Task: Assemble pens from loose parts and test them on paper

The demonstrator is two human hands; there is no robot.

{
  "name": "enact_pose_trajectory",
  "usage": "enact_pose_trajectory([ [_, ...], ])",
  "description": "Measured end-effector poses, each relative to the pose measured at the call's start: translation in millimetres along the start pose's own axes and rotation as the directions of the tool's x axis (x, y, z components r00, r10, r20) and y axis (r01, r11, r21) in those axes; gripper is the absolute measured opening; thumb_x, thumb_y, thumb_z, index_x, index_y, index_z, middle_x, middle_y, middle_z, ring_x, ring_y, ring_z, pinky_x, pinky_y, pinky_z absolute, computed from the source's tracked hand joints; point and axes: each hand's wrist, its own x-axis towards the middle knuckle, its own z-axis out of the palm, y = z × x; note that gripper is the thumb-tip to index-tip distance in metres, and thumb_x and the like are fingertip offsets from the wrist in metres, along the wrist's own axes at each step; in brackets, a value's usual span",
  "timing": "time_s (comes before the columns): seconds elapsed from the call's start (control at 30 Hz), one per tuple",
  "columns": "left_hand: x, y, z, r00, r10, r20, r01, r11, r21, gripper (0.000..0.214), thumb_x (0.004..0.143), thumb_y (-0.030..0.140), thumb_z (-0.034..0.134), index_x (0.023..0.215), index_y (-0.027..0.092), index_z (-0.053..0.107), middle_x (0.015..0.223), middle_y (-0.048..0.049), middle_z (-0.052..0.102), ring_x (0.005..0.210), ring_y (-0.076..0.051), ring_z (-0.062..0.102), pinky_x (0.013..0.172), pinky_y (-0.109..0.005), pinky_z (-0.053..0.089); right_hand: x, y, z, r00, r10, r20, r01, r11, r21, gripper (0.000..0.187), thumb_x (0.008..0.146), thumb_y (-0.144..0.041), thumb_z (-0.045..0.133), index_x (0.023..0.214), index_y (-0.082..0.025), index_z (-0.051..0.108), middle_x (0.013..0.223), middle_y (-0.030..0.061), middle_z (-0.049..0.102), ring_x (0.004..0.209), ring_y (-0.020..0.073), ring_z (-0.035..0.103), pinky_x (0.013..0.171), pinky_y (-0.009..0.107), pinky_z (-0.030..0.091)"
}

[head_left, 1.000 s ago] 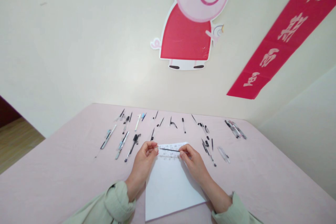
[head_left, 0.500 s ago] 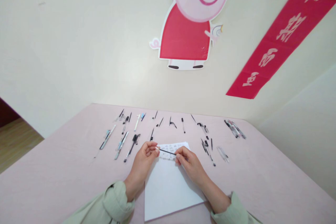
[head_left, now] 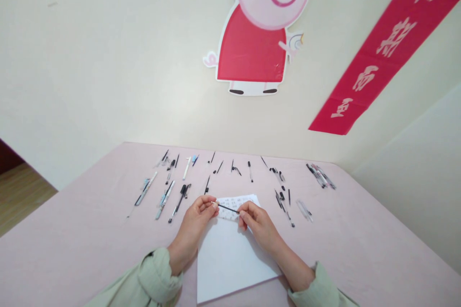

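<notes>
A thin dark pen refill [head_left: 228, 208] is stretched between my two hands, above a stack of white paper [head_left: 230, 259]. My left hand [head_left: 197, 216] pinches its pale tip end between thumb and fingers. The other end is pinched by my right hand [head_left: 257, 223]. Below the refill, the upper part of the paper carries a patch of handwriting [head_left: 230, 201], partly hidden by my fingers. Just left of my left hand lies a black pen [head_left: 177, 204] with a cap beside it.
Several pens, refills and caps are spread over the pink table [head_left: 90, 230]. A bundle of pens [head_left: 320, 176] lies at the far right, and clear pen barrels [head_left: 304, 210] lie right of my right hand. Behind the table rises a wall with a cartoon pig cutout [head_left: 252, 48] and a red banner [head_left: 363, 76].
My right hand has shifted slightly along the refill toward my left hand. Both hands keep their pinch. The whole view has drifted a little.
</notes>
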Motion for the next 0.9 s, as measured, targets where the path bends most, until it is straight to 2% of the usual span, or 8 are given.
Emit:
enact_pose_trajectory([
  [0.23,0,1,1.7,0.997,-0.061,0.044,0.063,0.997,-0.051,0.032,0.067,0.039,0.075,0.088,0.015,0.071,0.088,-0.0060,0.069,0.075,-0.015,0.062,0.076,-0.026,0.051,-1,-6,6,0.999,0.010,0.035,-0.011,0.999,0.042,0.019,0.086,-0.037,0.053,0.080,-0.019,0.052,0.062,-0.0013,0.059,0.056,0.0127,0.052,0.057,0.026,0.042],
  [0.33,-1,3,2.2,0.995,-0.056,0.080,0.056,0.998,-0.003,0.032,0.069,0.040,0.074,0.089,0.015,0.072,0.084,-0.0059,0.070,0.075,-0.016,0.063,0.074,-0.026,0.052,-2,-8,9,0.999,0.005,0.051,-0.007,0.999,0.034,0.017,0.086,-0.035,0.052,0.080,-0.019,0.052,0.062,-0.0013,0.060,0.056,0.0122,0.052,0.058,0.025,0.042],
  [0.5,-2,3,3.0,0.996,-0.044,0.076,0.040,0.998,0.053,0.032,0.069,0.044,0.073,0.084,0.016,0.072,0.075,-0.0048,0.069,0.072,-0.017,0.064,0.070,-0.026,0.052,-4,-11,11,0.997,-0.004,0.077,0.004,1.000,0.002,0.016,0.087,-0.033,0.051,0.079,-0.019,0.052,0.062,-0.0014,0.061,0.056,0.0124,0.053,0.058,0.025,0.042],
  [0.6,-1,1,1.7,0.997,-0.030,0.064,0.027,0.999,0.041,0.033,0.069,0.045,0.073,0.083,0.015,0.071,0.078,-0.0057,0.070,0.071,-0.016,0.064,0.068,-0.025,0.052,4,-9,1,0.996,-0.047,0.072,0.053,0.995,-0.087,0.017,0.088,-0.032,0.050,0.079,-0.019,0.055,0.069,-0.0003,0.062,0.063,0.0132,0.056,0.063,0.025,0.043],
  [0.67,1,-1,0.7,0.998,-0.024,0.058,0.022,0.999,0.025,0.032,0.070,0.045,0.072,0.083,0.015,0.071,0.083,-0.0065,0.070,0.072,-0.016,0.064,0.069,-0.025,0.052,17,-6,-13,0.996,-0.086,0.008,0.086,0.975,-0.204,0.016,0.087,-0.031,0.049,0.081,-0.019,0.056,0.071,-0.0007,0.061,0.066,0.0137,0.056,0.063,0.025,0.042],
  [0.77,2,-2,0.0,0.998,-0.022,0.063,0.022,1.000,0.002,0.031,0.071,0.044,0.072,0.081,0.016,0.071,0.086,-0.0065,0.070,0.072,-0.015,0.063,0.070,-0.024,0.052,45,-4,-39,0.980,-0.141,-0.140,0.057,0.874,-0.482,0.009,0.085,-0.026,0.050,0.084,-0.019,0.056,0.076,-0.0006,0.061,0.068,0.0140,0.056,0.065,0.025,0.040],
  [0.83,3,-2,-0.1,0.997,-0.026,0.067,0.027,1.000,-0.014,0.030,0.070,0.044,0.073,0.080,0.016,0.071,0.087,-0.0060,0.070,0.072,-0.013,0.062,0.070,-0.023,0.052,65,-4,-52,0.960,-0.112,-0.256,-0.085,0.755,-0.650,0.009,0.084,-0.025,0.052,0.089,-0.019,0.056,0.084,0.0013,0.061,0.071,0.0148,0.056,0.066,0.026,0.039],
  [0.9,3,-1,0.1,0.997,-0.033,0.066,0.035,0.999,-0.025,0.030,0.069,0.044,0.074,0.079,0.016,0.071,0.085,-0.0053,0.069,0.071,-0.013,0.061,0.070,-0.023,0.051,83,-4,-57,0.938,-0.062,-0.341,-0.228,0.633,-0.740,0.013,0.084,-0.026,0.054,0.095,-0.020,0.056,0.092,0.0034,0.061,0.074,0.0162,0.057,0.066,0.026,0.037],
])
